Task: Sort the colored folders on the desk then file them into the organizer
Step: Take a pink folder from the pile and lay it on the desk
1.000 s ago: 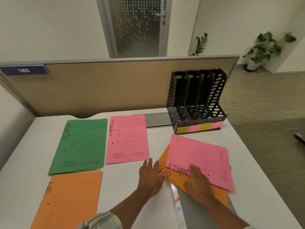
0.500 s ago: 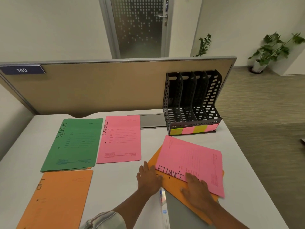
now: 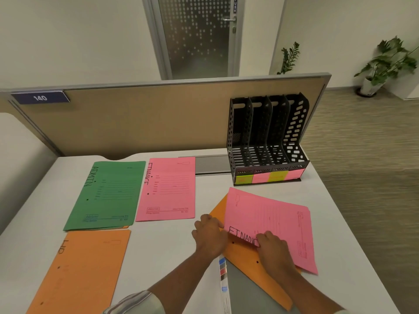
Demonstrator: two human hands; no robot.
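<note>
Fingers of left hand (image 3: 210, 234) and right hand (image 3: 272, 248) pinch nearer pink folder (image 3: 272, 214) (last letter of label (image 3: 242, 237) hidden).

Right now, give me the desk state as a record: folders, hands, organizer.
green folder: flat, far left, marked ADMIN
flat pink folder: right of the green one, marked FINANCE
left orange folder: flat, near left
top pink folder: marked FINANCE, askew on right orange folder
left hand: grips top pink folder's near-left corner
right hand: grips its near edge
organizer: upright, far right, four slots, no folder inside
</note>
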